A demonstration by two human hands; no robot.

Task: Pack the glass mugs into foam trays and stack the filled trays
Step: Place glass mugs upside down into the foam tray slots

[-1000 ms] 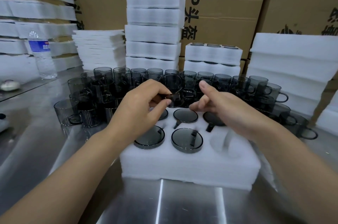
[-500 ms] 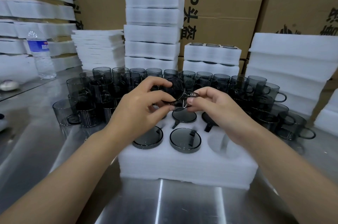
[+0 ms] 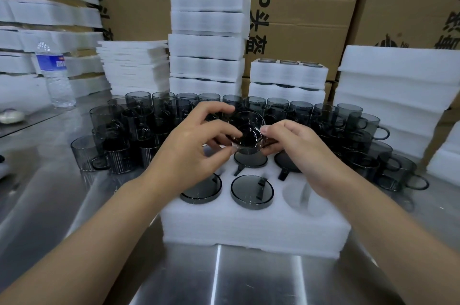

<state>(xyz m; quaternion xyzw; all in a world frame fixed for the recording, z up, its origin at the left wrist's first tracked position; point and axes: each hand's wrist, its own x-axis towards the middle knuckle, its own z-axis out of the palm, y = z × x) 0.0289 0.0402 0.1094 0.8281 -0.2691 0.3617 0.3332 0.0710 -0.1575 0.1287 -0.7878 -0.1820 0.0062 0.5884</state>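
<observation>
A white foam tray (image 3: 251, 230) lies on the steel table in front of me. Several smoky grey glass mugs sit upside down in its holes, such as one in the near row (image 3: 251, 191); the near right hole (image 3: 301, 194) is empty. Above the tray's far row, both hands hold one grey glass mug (image 3: 247, 131), tilted with its mouth toward me. My left hand (image 3: 191, 145) pinches its left side and rim. My right hand (image 3: 296, 145) pinches its right side.
Several loose grey mugs (image 3: 159, 120) stand in a band behind the tray. Behind them rise stacks of foam trays (image 3: 207, 38), a short filled stack (image 3: 286, 80), foam sheets (image 3: 134, 65) and cardboard boxes. A water bottle (image 3: 56, 75) stands far left. More foam (image 3: 395, 95) is at right.
My right hand closed in from open and took hold of the mug's right side. The mug, held by the left hand, tilted its mouth toward me and sank slightly toward the tray.
</observation>
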